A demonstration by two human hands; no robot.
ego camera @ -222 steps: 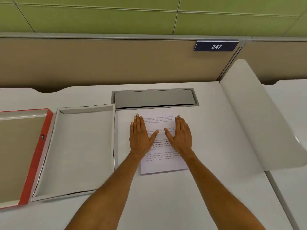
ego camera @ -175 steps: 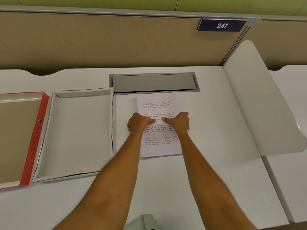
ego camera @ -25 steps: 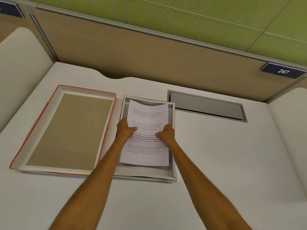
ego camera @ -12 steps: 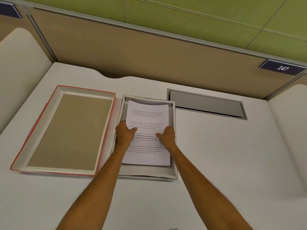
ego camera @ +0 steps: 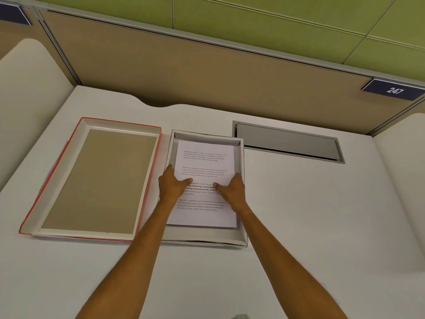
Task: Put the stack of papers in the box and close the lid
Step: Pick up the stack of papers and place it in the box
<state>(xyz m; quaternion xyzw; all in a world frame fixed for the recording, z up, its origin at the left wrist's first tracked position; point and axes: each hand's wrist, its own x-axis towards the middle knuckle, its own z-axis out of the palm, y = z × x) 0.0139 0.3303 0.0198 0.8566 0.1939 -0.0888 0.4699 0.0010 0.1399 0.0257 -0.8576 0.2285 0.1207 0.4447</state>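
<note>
The stack of papers point(ego camera: 204, 162), white with printed text, lies inside the shallow white box point(ego camera: 208, 240) in the middle of the desk. My left hand point(ego camera: 171, 184) grips the stack's left edge, thumb on top. On the right edge my right hand point(ego camera: 231, 188) holds it the same way. The sheets look nearly flat on the box floor. The red-rimmed lid point(ego camera: 92, 180) lies upside down just left of the box, its brown inside facing up.
A grey cable hatch point(ego camera: 287, 142) is set into the desk right of the box. Beige partition panels stand behind, and curved white dividers point(ego camera: 25, 93) rise at both sides. A number plate reading 247 point(ego camera: 394, 89) hangs at the back right.
The stack was carried from the desk beside the hatch over to the box. In the last second it has come down from a curled, raised pose to lie almost flat inside.
</note>
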